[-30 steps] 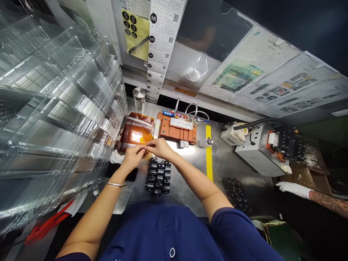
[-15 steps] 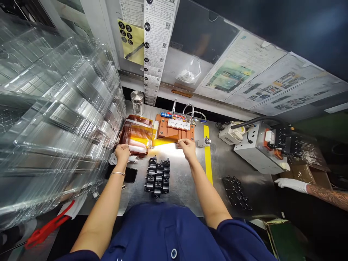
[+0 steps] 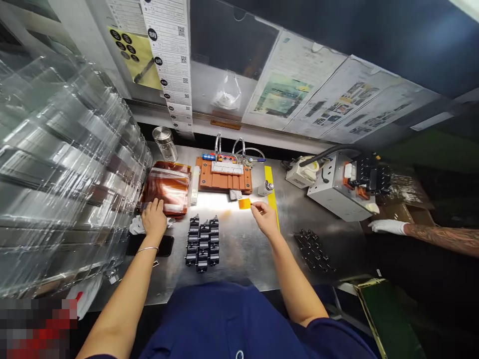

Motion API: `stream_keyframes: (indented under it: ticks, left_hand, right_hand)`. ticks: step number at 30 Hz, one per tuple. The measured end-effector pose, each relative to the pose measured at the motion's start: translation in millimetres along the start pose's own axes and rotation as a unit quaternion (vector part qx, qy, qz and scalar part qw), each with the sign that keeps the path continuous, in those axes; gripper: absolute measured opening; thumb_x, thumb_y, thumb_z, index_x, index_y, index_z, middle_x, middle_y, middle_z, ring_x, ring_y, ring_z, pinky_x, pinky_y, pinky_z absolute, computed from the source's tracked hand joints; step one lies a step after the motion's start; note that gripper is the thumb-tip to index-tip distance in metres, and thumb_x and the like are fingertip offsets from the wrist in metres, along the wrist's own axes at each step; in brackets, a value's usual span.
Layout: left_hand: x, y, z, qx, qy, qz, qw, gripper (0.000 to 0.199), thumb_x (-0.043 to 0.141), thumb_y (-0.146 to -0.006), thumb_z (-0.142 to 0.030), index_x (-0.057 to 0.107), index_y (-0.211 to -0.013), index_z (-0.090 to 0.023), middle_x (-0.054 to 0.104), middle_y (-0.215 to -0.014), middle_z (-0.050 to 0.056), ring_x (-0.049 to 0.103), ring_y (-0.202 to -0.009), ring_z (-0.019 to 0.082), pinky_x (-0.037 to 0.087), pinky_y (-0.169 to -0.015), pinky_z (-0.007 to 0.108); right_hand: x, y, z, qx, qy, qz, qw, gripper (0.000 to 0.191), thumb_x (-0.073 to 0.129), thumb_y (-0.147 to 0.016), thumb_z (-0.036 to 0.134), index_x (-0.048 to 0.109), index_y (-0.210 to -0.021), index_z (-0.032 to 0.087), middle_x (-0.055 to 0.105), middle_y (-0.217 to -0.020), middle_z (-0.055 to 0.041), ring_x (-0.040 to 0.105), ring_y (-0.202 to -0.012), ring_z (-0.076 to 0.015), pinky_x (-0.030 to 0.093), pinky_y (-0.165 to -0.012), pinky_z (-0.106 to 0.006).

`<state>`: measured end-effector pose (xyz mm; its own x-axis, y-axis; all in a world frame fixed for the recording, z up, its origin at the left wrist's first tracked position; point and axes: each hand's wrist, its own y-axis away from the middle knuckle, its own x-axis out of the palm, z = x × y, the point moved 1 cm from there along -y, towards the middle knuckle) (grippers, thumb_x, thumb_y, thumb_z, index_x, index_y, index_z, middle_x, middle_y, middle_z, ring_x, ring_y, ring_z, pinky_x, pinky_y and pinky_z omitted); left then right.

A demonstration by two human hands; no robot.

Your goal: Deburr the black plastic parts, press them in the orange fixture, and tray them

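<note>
My left hand (image 3: 154, 218) lies with fingers spread on the near part of a stack of amber film sheets (image 3: 170, 187). Between the fingertips of my right hand (image 3: 264, 217) is a small orange film piece (image 3: 244, 203), held over the bright metal table. Beyond it sits an orange-brown fixture (image 3: 224, 182) with a white perforated strip (image 3: 227, 168) on top, and a small grey block (image 3: 235, 195) at its front edge. Rows of black parts (image 3: 202, 244) stand on the table between my forearms.
Stacked clear plastic trays (image 3: 75, 184) rise at the left. A glass jar (image 3: 165, 143) stands at the back; a phone (image 3: 162, 246) lies by my left wrist. Right are a small bottle (image 3: 265, 188), more black parts (image 3: 314, 251), a grey machine (image 3: 339, 189) and another person's gloved hand (image 3: 387, 227).
The long amber strip between my hands is gone from there; my right hand now holds a small orange piece. My left hand has opened onto the film stack. The view has shifted right.
</note>
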<state>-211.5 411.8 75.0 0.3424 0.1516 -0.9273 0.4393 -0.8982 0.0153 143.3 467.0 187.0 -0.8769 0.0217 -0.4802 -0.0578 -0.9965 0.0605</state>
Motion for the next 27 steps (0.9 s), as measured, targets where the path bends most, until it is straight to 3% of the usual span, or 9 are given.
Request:
stream_keyframes:
  ticks: [5,8,11,13,16,18,20,23,27]
  left_hand:
    - [-3.4,-11.9,7.7,-0.015,-0.026,-0.016,0.999,0.052,0.038,-0.089,-0.036,0.055,-0.127,-0.005,0.051,-0.137,0.025,0.044,-0.129,0.04,0.032,-0.106,0.056]
    - [-7.0,-26.4,-15.1,-0.016,-0.049,-0.022,0.998,0.055,0.044,-0.085,-0.035,0.052,-0.128,-0.001,0.048,-0.137,0.029,0.045,-0.127,0.042,0.035,-0.103,0.056]
    - [-1.6,-50.6,-82.0,0.081,-0.022,-0.013,0.996,0.047,0.046,-0.085,-0.029,0.052,-0.127,-0.009,0.052,-0.134,0.023,0.047,-0.126,0.036,0.036,-0.104,0.052]
    - [10.0,-68.6,-151.7,0.2,0.003,0.033,0.979,0.04,0.046,-0.086,-0.026,0.055,-0.122,-0.014,0.057,-0.129,0.019,0.05,-0.123,0.032,0.039,-0.103,0.048]
    - [39.6,-92.6,-271.7,0.352,-0.01,0.137,0.926,0.03,0.042,-0.09,-0.02,0.061,-0.113,-0.015,0.062,-0.119,0.017,0.055,-0.114,0.028,0.044,-0.099,0.041]
    - [64.6,-108.2,-343.7,0.392,-0.033,0.181,0.901,0.03,0.039,-0.09,-0.014,0.063,-0.107,-0.013,0.063,-0.113,0.017,0.058,-0.11,0.027,0.047,-0.094,0.038]
    - [89.6,-125.3,-398.2,0.393,-0.037,0.192,0.899,0.033,0.037,-0.087,-0.004,0.063,-0.107,-0.008,0.063,-0.111,0.02,0.062,-0.104,0.026,0.049,-0.089,0.036]
    - [121.2,-148.9,-439.0,0.385,-0.032,0.218,0.896,0.034,0.04,-0.081,0.005,0.063,-0.104,-0.005,0.065,-0.106,0.022,0.065,-0.1,0.026,0.049,-0.086,0.035]
    - [140.2,-163.0,-436.6,0.4,0.0,0.261,0.878,0.033,0.041,-0.081,0.006,0.063,-0.102,-0.006,0.067,-0.105,0.022,0.065,-0.102,0.026,0.048,-0.089,0.036]
  right_hand:
    - [-24.0,8.7,-11.6,-0.044,0.039,0.056,0.997,0.021,0.056,-0.077,0.032,0.071,-0.078,0.018,0.07,-0.075,-0.0046,0.06,-0.063,-0.0148,0.047,-0.061,-0.027]
    - [-36.2,7.7,-20.0,-0.05,0.04,0.086,0.994,0.018,0.055,-0.08,0.026,0.072,-0.082,0.019,0.071,-0.078,-0.0042,0.061,-0.064,-0.0146,0.048,-0.06,-0.026]
    - [-41.8,2.5,-25.4,-0.069,0.046,0.128,0.988,0.018,0.054,-0.082,0.018,0.072,-0.084,0.02,0.071,-0.078,-0.0035,0.062,-0.066,-0.0141,0.048,-0.061,-0.025]
    - [-42.6,-2.6,-25.7,-0.093,0.068,0.156,0.981,0.02,0.053,-0.083,0.014,0.072,-0.086,0.02,0.071,-0.079,-0.0033,0.064,-0.07,-0.0141,0.048,-0.065,-0.025]
    - [-41.7,-11.1,-21.3,-0.139,0.135,0.206,0.959,0.02,0.053,-0.086,0.013,0.071,-0.089,0.019,0.071,-0.081,-0.0041,0.064,-0.073,-0.0147,0.047,-0.069,-0.025]
    - [-41.2,-16.8,-17.0,-0.171,0.197,0.242,0.934,0.018,0.054,-0.086,0.014,0.071,-0.089,0.018,0.071,-0.08,-0.0044,0.063,-0.071,-0.0151,0.046,-0.067,-0.025]
    - [-41.7,-22.4,-13.7,-0.199,0.248,0.273,0.908,0.016,0.055,-0.087,0.016,0.07,-0.089,0.018,0.07,-0.08,-0.0041,0.062,-0.071,-0.0155,0.044,-0.064,-0.025]
    - [-43.4,-31.0,-12.7,-0.229,0.279,0.299,0.883,0.013,0.056,-0.087,0.018,0.068,-0.091,0.02,0.07,-0.085,-0.0031,0.062,-0.076,-0.0159,0.043,-0.063,-0.025]
    - [-41.1,-43.4,-16.9,-0.236,0.294,0.299,0.876,0.014,0.053,-0.09,0.018,0.067,-0.091,0.019,0.07,-0.086,-0.0033,0.061,-0.078,-0.0164,0.043,-0.065,-0.026]
